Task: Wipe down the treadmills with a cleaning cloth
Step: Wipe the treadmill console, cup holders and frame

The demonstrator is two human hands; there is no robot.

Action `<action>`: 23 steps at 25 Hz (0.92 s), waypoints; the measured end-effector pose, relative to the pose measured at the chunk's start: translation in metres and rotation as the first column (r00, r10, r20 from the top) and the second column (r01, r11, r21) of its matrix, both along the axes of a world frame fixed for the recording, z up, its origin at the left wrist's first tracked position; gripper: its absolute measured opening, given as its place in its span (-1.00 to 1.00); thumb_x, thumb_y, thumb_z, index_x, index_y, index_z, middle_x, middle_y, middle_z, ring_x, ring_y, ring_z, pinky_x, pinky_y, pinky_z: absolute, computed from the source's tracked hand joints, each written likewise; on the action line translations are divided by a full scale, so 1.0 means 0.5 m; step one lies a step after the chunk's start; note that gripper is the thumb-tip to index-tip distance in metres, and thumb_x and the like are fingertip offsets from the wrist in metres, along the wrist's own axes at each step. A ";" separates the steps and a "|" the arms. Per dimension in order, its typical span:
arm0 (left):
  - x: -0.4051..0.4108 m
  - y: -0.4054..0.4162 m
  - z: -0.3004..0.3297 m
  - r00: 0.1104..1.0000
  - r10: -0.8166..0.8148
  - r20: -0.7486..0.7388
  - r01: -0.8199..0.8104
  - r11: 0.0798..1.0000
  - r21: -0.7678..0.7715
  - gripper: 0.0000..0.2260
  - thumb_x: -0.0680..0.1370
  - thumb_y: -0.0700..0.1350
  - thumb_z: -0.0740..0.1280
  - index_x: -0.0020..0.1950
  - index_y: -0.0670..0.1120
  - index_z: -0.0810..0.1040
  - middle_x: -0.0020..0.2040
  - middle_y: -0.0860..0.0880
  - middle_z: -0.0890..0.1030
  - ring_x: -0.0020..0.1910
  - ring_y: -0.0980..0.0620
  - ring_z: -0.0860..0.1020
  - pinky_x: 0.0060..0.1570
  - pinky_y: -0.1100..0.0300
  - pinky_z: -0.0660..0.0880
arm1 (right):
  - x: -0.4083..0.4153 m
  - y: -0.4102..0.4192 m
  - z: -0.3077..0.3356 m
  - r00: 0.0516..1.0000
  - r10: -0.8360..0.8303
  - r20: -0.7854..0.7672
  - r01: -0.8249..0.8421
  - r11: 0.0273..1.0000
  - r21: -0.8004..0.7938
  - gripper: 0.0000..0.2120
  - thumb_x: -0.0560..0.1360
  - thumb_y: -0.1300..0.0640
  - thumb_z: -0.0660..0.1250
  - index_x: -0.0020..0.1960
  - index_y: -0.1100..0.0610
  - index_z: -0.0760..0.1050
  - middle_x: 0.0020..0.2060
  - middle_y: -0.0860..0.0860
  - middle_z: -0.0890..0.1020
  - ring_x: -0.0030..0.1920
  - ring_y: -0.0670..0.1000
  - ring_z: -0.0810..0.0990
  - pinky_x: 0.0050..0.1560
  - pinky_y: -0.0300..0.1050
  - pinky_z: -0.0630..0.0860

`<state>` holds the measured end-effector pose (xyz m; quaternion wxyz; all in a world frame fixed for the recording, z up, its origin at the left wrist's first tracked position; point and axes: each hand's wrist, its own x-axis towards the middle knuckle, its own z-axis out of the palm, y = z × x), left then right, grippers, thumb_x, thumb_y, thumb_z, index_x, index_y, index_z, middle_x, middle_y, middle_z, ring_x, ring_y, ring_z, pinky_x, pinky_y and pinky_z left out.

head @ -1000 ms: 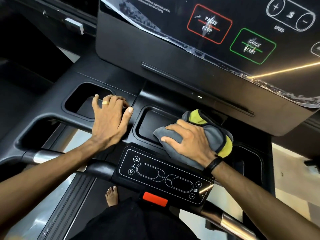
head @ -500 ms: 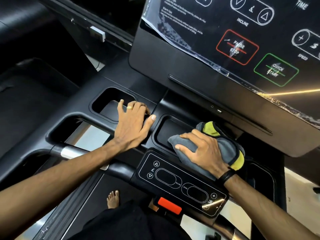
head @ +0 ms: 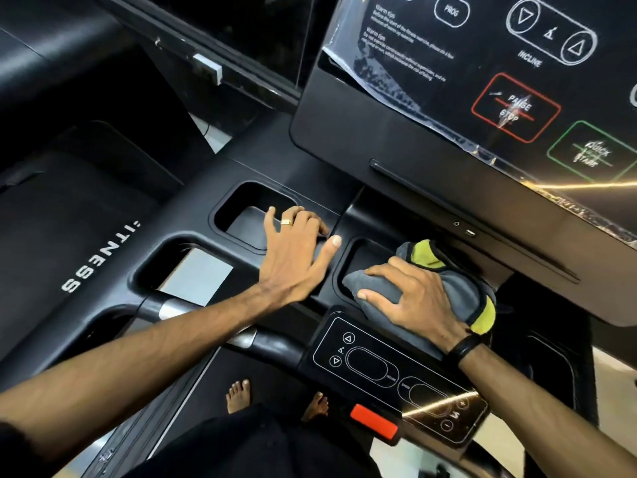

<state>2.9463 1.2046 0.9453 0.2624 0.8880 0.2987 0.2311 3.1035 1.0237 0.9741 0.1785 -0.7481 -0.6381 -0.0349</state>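
Over the tray (head: 358, 257), the right hand (head: 417, 301) clutches the bunched cloth (head: 458, 291), left hand (head: 296, 250) flat; a slip could press the keypad (head: 389, 370).

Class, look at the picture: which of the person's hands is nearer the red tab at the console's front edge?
Right. The right hand presses the cloth just beyond the small control panel above the red tab; the left hand rests farther off, by the left tray.

Both forearms were bare, no sleeves showing. The left hand (head: 293, 257) wore a gold ring (head: 286, 221) on one finger. The right hand (head: 413, 298) had a black band (head: 463, 346) at the wrist. Dark clothing (head: 241, 446) covered the lap, and both feet (head: 238, 396) were bare.
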 end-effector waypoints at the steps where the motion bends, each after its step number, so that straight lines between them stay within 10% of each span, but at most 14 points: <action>1: 0.000 0.000 0.001 1.000 0.003 0.003 -0.003 1.000 -0.006 -0.52 0.63 0.26 -0.07 0.04 -0.03 0.50 0.09 0.04 0.54 0.34 -0.02 0.35 0.47 -0.25 -0.01 | -0.003 0.008 0.001 1.000 0.001 -0.001 -0.001 1.000 -0.003 -0.65 0.48 -0.20 0.45 0.07 0.05 0.64 -0.15 -0.07 0.61 -0.20 -0.03 0.60 -0.23 -0.04 0.55; 23: -0.006 0.001 0.012 1.000 -0.010 -0.021 0.012 0.997 0.081 -0.52 0.62 0.23 -0.02 0.07 -0.03 0.56 0.16 0.05 0.54 0.41 -0.02 0.34 0.46 -0.26 -0.09 | 0.011 0.106 -0.020 0.996 0.084 -0.022 -0.081 0.992 0.100 -0.66 0.51 -0.27 0.34 0.12 -0.05 0.54 -0.14 -0.12 0.53 -0.19 -0.03 0.56 -0.21 -0.07 0.51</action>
